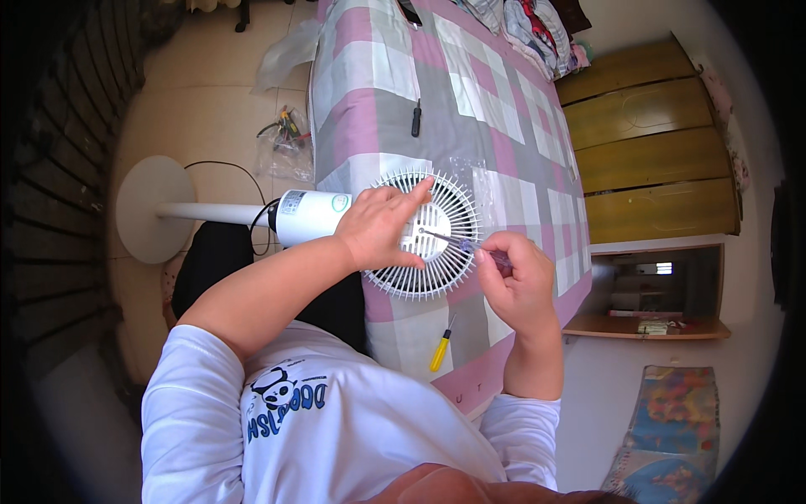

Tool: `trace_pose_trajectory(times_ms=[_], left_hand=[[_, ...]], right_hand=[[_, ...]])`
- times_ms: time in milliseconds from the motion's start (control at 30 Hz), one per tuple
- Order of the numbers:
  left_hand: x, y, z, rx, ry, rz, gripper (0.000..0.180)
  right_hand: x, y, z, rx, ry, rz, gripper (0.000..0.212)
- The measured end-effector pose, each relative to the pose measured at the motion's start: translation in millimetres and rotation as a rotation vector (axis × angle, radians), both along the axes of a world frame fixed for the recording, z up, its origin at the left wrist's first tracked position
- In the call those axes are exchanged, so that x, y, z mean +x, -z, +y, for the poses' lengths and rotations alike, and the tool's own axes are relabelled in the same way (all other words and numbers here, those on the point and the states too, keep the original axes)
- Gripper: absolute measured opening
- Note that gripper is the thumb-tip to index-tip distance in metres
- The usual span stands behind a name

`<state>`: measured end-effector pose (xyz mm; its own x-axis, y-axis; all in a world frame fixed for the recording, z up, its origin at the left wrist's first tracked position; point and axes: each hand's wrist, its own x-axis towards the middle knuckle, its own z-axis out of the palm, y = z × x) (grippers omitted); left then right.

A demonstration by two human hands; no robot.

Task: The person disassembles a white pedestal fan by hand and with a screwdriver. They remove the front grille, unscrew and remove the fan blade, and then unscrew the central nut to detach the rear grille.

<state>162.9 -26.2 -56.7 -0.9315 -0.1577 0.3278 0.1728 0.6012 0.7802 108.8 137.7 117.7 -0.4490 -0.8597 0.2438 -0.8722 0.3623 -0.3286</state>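
I watch a white fan (457,273) on its side, its grille on the checked bed (520,193) and its pole and round base (134,210) reaching out left over the floor (189,113). The left grip (382,223) is spread wide across the grille, index finger and thumb parted around the hub, closed on nothing. The right grip (516,273) is curled tight around a screwdriver (466,245), whose shaft slants left to the hub.

Around that, a black driver (416,119) lies on the bed beyond the fan, and a yellow driver (440,351) on the near side, below the grille. Clear plastic (472,175) lies beside the grille's far edge. On the floor by the bed I see a bag (285,155) with tools in it, and a pale plastic sheet (287,55) farther up. A cord (243,172) loops near the pole. Clothes (537,38) are heaped at the bed's far end, with drawers (646,134) to the right.

The left grip covers part of the grille and hub, and most of the screwdriver's handle is inside the right fist. I can't tell whether its tip sits in a screw. The bag's contents are jumbled and hard to sort, and a dark object (410,13) is cut off at the top edge.
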Motion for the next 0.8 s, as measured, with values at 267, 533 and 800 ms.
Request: trace_pose_trajectory(times_ms=[267,533,800], left_hand=[[0.4,0.0,-0.1,0.004,-0.010,0.029,0.124],[-0.2,1.2,-0.1,-0.011,-0.005,0.015,0.123],[-0.2,2.2,0.0,-0.036,-0.015,0.021,0.123]], right_hand=[[-10.8,-1.6,-27.1,0.086,-0.126,0.132,0.011],[-14.8,0.2,-34.9,0.152,-0.133,0.135,0.012],[-14.8,-1.5,-40.2,0.187,-0.164,0.154,0.013]])
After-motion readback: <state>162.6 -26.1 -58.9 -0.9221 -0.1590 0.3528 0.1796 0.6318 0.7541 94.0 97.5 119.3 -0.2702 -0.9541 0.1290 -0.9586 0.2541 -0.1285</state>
